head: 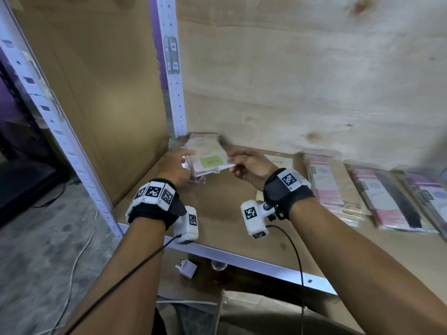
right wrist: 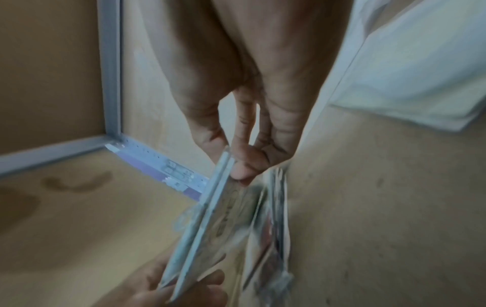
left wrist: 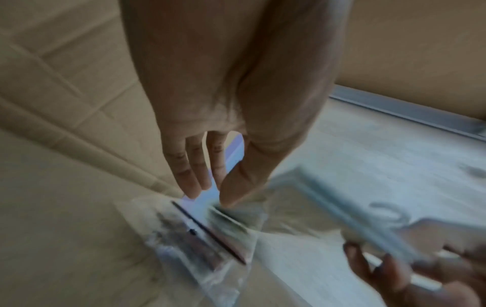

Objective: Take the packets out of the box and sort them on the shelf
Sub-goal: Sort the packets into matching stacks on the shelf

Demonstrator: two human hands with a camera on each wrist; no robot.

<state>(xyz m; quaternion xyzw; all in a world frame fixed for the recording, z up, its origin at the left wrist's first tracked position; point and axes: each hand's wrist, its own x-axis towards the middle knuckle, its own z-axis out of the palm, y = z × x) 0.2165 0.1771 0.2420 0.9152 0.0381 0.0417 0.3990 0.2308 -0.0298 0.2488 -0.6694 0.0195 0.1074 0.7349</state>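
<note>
We hold the packets (head: 210, 163) near the back left corner of the shelf (head: 217, 213), right hand (head: 249, 165) pinching one end; blur hides whether the left hand (head: 175, 169) grips or merely steadies the other. Slick wrappers could fan apart and slip loose, muddling the sort.

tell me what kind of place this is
Likely a stockroom or warehouse bay: a slotted metal rack post, a wooden shelf with packets laid out in rows, and a rough concrete floor.
</note>
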